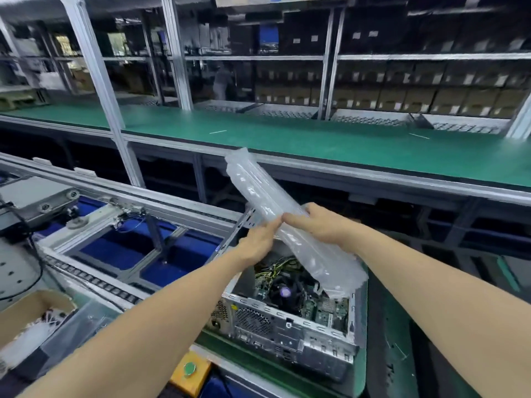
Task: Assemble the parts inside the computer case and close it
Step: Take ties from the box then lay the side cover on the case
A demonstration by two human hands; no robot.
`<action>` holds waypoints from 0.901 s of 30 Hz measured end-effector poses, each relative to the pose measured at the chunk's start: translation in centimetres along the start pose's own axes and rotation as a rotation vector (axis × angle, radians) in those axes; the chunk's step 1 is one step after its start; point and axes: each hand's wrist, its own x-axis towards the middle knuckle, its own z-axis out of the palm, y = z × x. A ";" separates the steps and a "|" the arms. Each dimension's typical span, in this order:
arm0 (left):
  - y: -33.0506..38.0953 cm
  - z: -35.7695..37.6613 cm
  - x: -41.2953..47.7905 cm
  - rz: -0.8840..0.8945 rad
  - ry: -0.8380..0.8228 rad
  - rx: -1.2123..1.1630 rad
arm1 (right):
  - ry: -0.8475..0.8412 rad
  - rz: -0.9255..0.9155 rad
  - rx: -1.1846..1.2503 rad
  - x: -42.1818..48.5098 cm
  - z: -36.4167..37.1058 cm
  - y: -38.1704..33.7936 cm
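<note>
An open computer case [290, 331] lies on a green mat in the lower middle, with its motherboard, black fan and coloured cables showing. A long clear inflated air-cushion bag [258, 193] slants above it, its lower end reaching down into the case at the right. My left hand [258, 239] touches the bag's left side with fingers stretched out. My right hand [319, 222] grips the bag from the right, near its middle.
A roller conveyor frame [120, 225] with blue bins beneath runs to the left. A cardboard box [31, 314] with white parts sits at lower left. A yellow box with a green button [189, 369] stands in front of the case. A long green workbench [316, 142] and shelving lie behind.
</note>
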 end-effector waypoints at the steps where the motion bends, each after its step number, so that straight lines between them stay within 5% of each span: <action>1: -1.1 -0.9 0.4 -0.009 0.075 0.132 | -0.002 -0.004 -0.110 0.1 -0.5 0.5; 4: -3.9 -4.1 1.5 0.027 0.499 0.096 | -0.022 0.000 -0.382 0.3 -1.6 1.6; 6: -5.5 -6.1 2.4 0.146 0.639 0.173 | -0.041 0.013 -0.519 0.2 -1.5 1.7; 10: -6.0 -8.1 5.2 0.500 0.259 0.568 | -0.151 0.049 -0.740 0.0 -0.5 0.8; 13: -5.1 -7.7 6.4 0.513 -0.052 0.598 | -0.140 0.088 -0.790 -0.3 -0.1 -0.3; 20: -3.9 -8.9 8.0 0.473 -0.431 0.609 | 0.040 0.135 -1.037 -1.4 0.5 -2.1; 27: -3.9 -7.3 8.8 0.607 -0.356 1.039 | 0.129 0.096 -1.221 -1.6 1.9 -2.7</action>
